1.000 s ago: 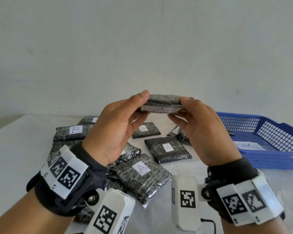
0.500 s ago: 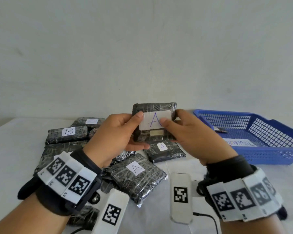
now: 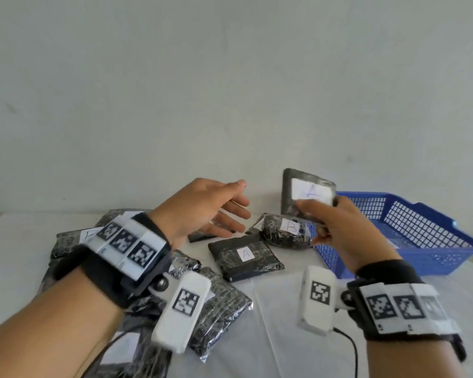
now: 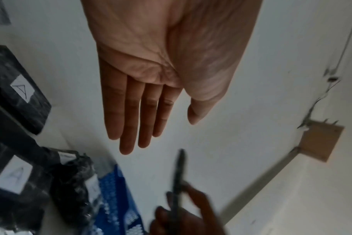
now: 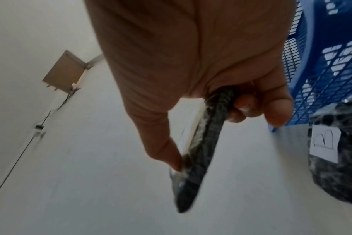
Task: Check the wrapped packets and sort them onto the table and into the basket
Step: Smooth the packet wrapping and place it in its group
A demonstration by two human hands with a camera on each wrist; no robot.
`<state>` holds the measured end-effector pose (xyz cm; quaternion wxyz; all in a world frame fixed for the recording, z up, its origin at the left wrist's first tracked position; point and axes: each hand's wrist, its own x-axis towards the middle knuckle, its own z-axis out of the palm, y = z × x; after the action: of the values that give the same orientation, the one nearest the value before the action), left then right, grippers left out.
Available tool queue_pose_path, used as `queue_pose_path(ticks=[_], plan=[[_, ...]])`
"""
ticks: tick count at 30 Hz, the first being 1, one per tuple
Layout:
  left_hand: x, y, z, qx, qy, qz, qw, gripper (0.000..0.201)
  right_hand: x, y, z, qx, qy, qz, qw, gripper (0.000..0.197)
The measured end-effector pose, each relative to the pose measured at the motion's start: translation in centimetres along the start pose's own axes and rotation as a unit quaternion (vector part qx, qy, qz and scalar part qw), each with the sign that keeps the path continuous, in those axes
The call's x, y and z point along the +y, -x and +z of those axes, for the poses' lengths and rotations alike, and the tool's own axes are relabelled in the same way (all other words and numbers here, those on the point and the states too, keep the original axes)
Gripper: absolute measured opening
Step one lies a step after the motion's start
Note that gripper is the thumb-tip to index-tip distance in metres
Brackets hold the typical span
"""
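1. Held packet: flat, black, clear-wrapped, white label marked "A"; upright in the air, pinched by the right hand beside the basket.
2. Basket: blue plastic mesh, on the bench at right.
3. "B" packet: lumpy, lying against the basket's near corner.
4. "A" packet: flat on the bench, just beside it.
5. More wrapped packets are piled at left.

two hands: left hand, right hand. one blue basket. one wrapped packet held up, marked a. at least six more packets lie on the surface; overlaps hide the exact count.
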<state>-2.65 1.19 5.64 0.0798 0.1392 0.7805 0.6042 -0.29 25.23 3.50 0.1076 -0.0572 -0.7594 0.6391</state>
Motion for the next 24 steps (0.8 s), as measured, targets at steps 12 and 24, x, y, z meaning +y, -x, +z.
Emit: queue_pose_path(ticks=[12, 24], plan=[[-4.2, -18.1, 10.0, -0.151, -0.519, -0.078, 0.838, 0.113, 0.1, -5.7, -2.8, -0.020, 0.024, 0.049, 0.998, 0.062], [-6.1, -20.2, 9.6, -0.198, -0.500, -0.092, 0.838, 0.085, 1.6, -9.5, -2.8, 0.002, 0.047, 0.052, 0.998, 0.027]])
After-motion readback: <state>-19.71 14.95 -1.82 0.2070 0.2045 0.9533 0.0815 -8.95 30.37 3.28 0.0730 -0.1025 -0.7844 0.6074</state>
